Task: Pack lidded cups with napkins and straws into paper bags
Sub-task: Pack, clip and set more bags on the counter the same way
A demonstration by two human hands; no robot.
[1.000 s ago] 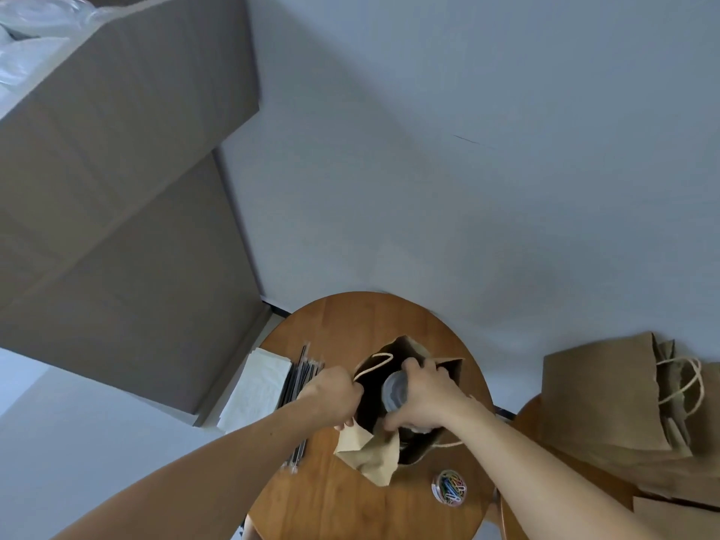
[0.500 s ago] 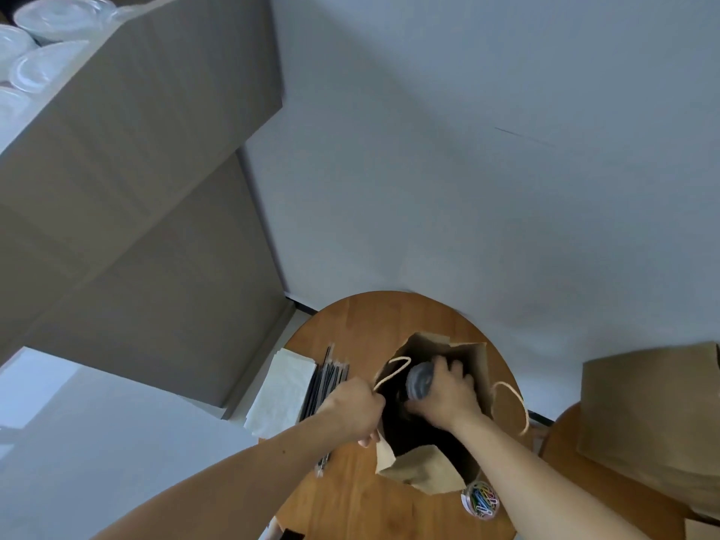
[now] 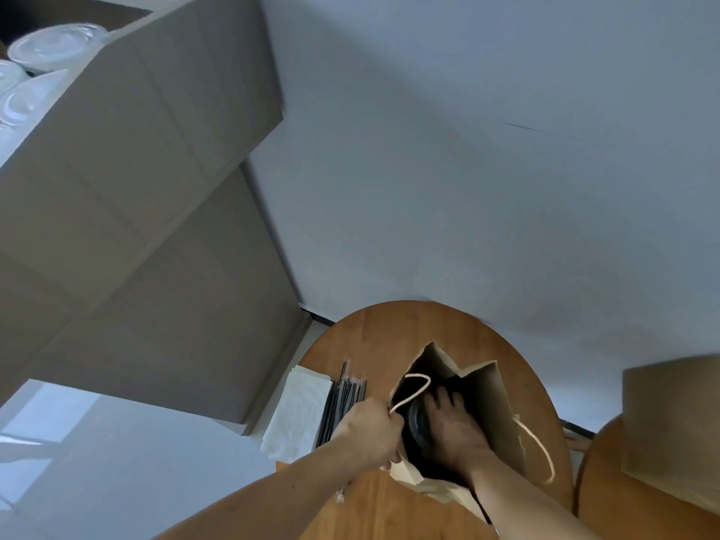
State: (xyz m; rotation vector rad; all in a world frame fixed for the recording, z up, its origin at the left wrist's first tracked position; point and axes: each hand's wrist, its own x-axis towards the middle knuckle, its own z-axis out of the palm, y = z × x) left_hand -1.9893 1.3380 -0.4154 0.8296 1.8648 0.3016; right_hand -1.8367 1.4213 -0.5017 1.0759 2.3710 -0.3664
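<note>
1. The left hand pinches the near rim of the bag, by the handle.
2. The right hand is inside the bag, fingers wrapped over the cup, which sits against its palm.
3. Straws and napkins lie to the left on the table.

It looked like a café's takeaway packing corner: a round wooden counter carried napkins, straws and a paper bag, beside cardboard boxes of clear plastic lids.
</note>
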